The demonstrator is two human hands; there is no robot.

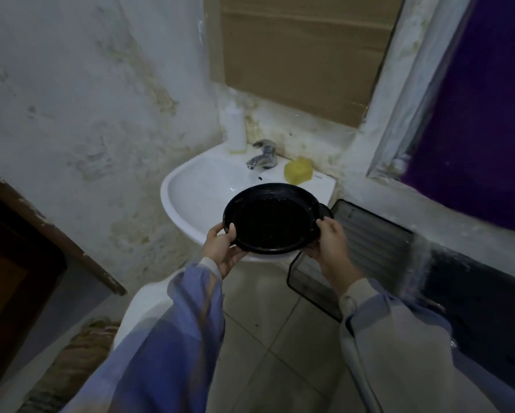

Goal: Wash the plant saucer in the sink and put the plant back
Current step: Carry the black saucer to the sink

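Note:
I hold a round black plant saucer point(271, 219) with both hands, in front of and slightly above the near rim of a white wall sink point(196, 186). My left hand point(223, 248) grips its left edge, thumb over the rim. My right hand point(330, 242) grips its right edge from below. The saucer tilts a little toward me and has pale dirt marks along its rim. A chrome tap point(263, 158) stands at the back of the sink. No plant is in view.
A white bottle point(235, 126) stands at the sink's back left corner, a yellow sponge point(298, 170) at its back right. A black wire rack point(324, 263) leans against the right wall under the sink. A brown door frame point(53, 231) is at left. The floor is tiled.

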